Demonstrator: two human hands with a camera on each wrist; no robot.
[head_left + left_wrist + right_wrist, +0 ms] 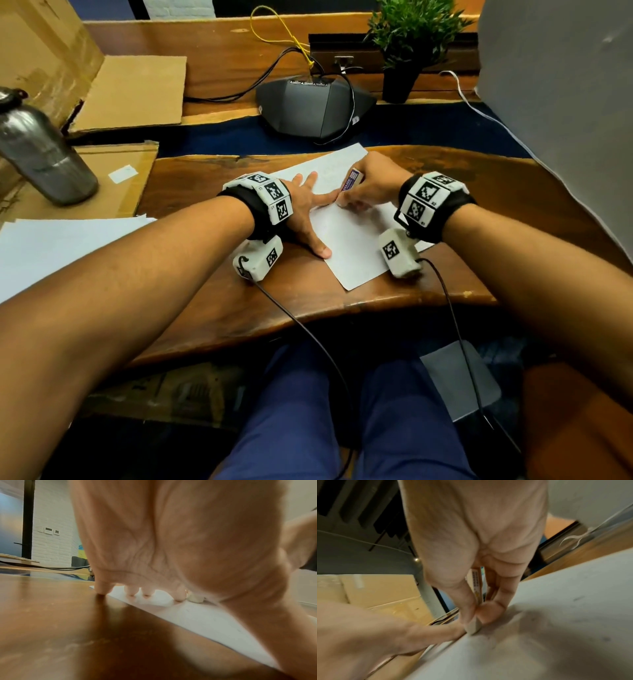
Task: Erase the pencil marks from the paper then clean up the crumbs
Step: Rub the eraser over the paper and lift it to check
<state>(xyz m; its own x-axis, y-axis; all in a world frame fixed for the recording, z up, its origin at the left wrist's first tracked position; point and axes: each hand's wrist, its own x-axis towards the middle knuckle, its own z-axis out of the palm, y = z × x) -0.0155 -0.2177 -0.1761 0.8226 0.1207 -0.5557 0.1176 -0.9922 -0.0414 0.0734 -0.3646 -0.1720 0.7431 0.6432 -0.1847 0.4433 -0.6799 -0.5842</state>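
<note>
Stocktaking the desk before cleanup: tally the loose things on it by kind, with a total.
Paper: 2, the sheet being erased and a stack at left
Eraser: 1
Metal bottle: 1
Potted plant: 1
Conference phone: 1
Cardboard pieces: 2, a flap and a flat sheet
Total: 8

Head view looks down; blurry wrist views, seemingly table-level, share the paper (356,240).
</note>
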